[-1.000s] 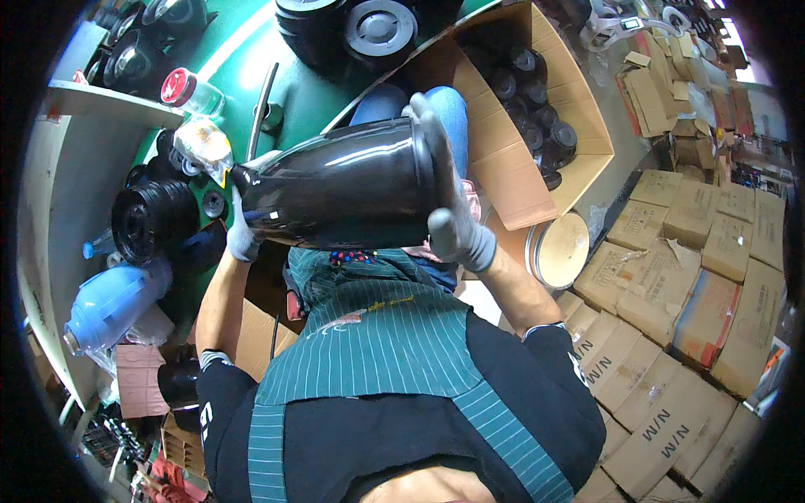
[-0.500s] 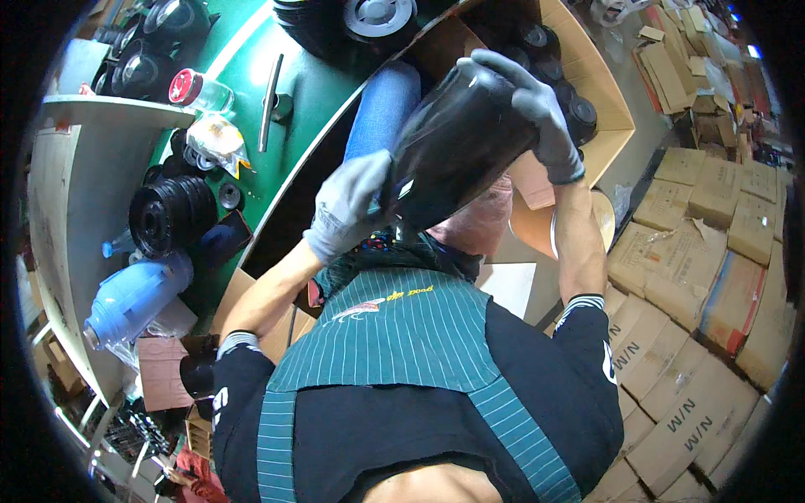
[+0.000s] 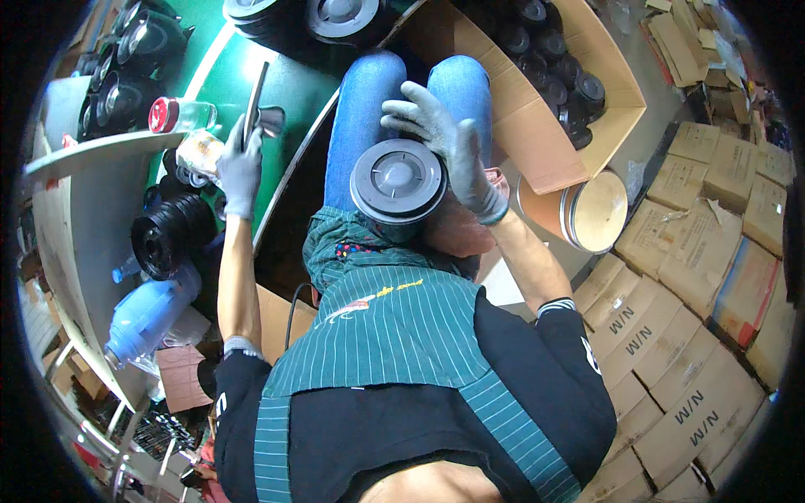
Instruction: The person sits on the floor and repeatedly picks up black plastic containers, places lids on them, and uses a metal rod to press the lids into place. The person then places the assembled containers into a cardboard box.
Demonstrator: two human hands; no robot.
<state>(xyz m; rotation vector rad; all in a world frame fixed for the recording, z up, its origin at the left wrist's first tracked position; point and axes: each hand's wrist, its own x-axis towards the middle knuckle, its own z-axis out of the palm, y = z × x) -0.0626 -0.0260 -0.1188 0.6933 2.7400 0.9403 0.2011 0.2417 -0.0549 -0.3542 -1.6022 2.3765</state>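
Observation:
A black cylinder with a round grey ribbed end [image 3: 397, 181] stands on my lap between my thighs, that end facing up. My right hand [image 3: 459, 159], in a grey glove, is beside its far right rim, fingers spread and holding nothing. Over the green table, my gloved left hand [image 3: 241, 172] has its fingers closed round the near end of a T-shaped metal tool [image 3: 256, 94]. A short dark cylindrical piece juts from the tool's bar. The cylinder's lower part is hidden by its top and my apron.
An open carton [image 3: 616, 126] at the far right holds several black cylinders. Black parts with grey discs [image 3: 342, 15] stand on the green table [image 3: 220, 63]. A red-lidded jar [image 3: 180, 115], stacked black rings [image 3: 172, 222] and a blue bottle [image 3: 151, 314] are left. Stacked cartons [image 3: 671, 335] line the right.
The black cylinder, held tilted in both hands before, now stands upright on my lap. My left hand has moved left to the metal tool and gripped it; my right hand has let go.

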